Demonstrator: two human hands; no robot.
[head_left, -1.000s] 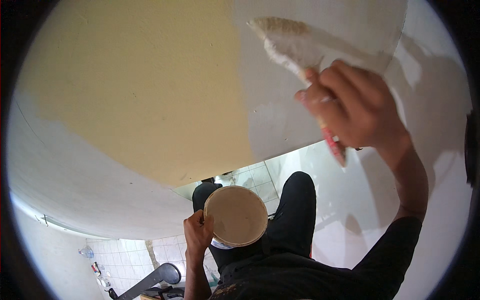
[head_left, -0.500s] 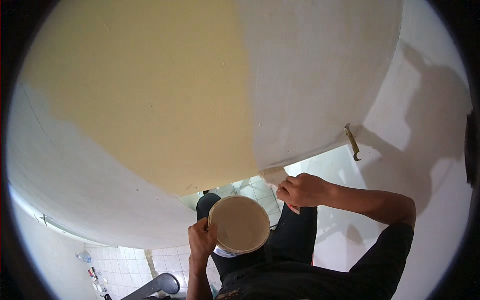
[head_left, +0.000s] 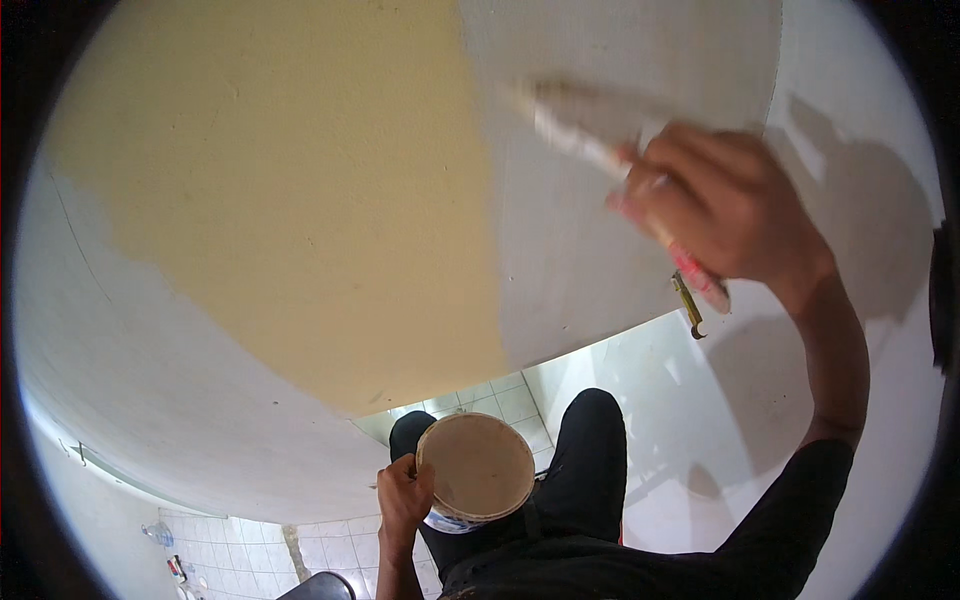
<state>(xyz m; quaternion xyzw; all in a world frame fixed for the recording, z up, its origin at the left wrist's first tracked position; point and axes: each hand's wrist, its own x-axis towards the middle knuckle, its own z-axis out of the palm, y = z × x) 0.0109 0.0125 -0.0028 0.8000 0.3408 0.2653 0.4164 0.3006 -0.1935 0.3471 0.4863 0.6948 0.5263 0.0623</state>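
Note:
My left hand (head_left: 405,497) is closed on the rim of a round paint bucket (head_left: 456,523), held between my thighs with beige-tan paint inside. Up at the right, my right hand (head_left: 715,205) grips a paintbrush (head_left: 575,140) with a white ferrule and a red and pale handle. Its bristles point up and left, smeared by motion; whether they touch the wall, I cannot tell. Ahead of me the wall carries a yellow painted patch (head_left: 320,200). To the right of that patch, near the bristles, is a pale grey stretch of wall (head_left: 600,290).
A brass-coloured metal hook or latch (head_left: 688,305) sticks out below my right wrist. Pale floor tiles (head_left: 515,405) show beyond my knees. A clear plastic bottle (head_left: 158,533) stands at the lower left, near a dark rounded object (head_left: 320,587). White wall rises on the right.
My right hand has lifted the paintbrush from beside the bucket, near the wall's lower edge, up and right in front of the grey stretch. My left hand still holds the bucket.

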